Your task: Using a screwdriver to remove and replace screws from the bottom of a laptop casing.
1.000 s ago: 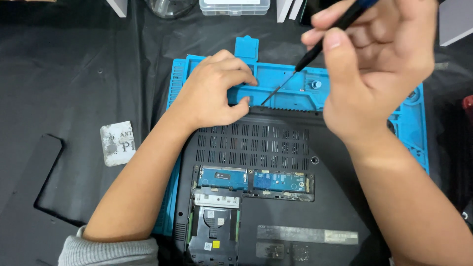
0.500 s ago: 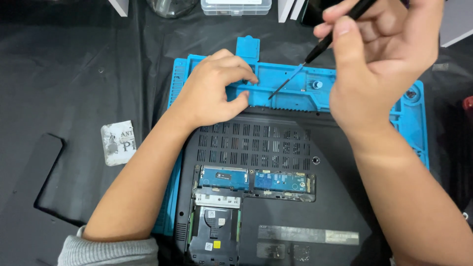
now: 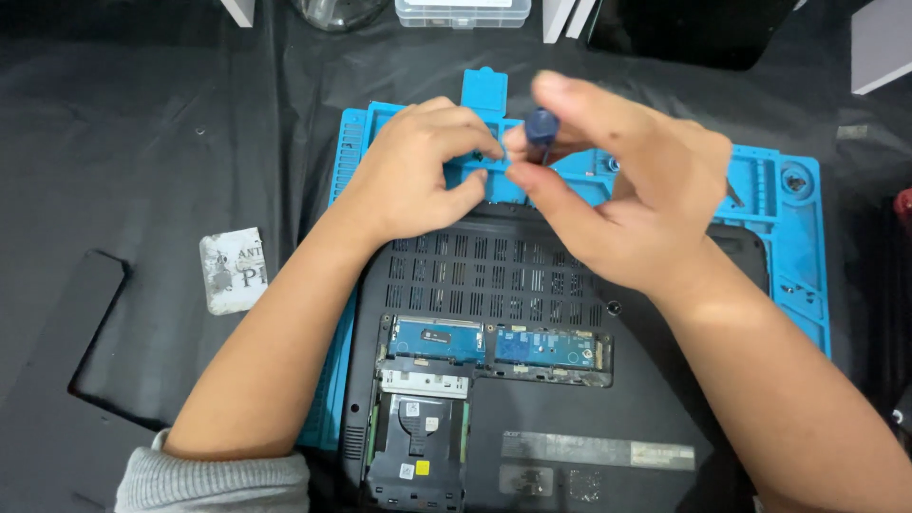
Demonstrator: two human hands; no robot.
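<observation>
Both hands at rear edge of upturned black plastic laptop (image 3: 570, 418): left hand (image 3: 418, 176) curled, bracing; right hand (image 3: 617, 180) pinching dark-blue-handled screwdriver (image 3: 541, 128); screw-removal step, requiring tip seated squarely.

Both hands (image 3: 427, 166) at blue mat (image 3: 788, 247); right (image 3: 617, 180) pinches screwdriver (image 3: 541, 128).

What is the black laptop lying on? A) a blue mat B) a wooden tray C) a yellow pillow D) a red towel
A: the upside-down laptop rests on a blue mat, whose blue edges stick out around it on the dark table cover.
</observation>
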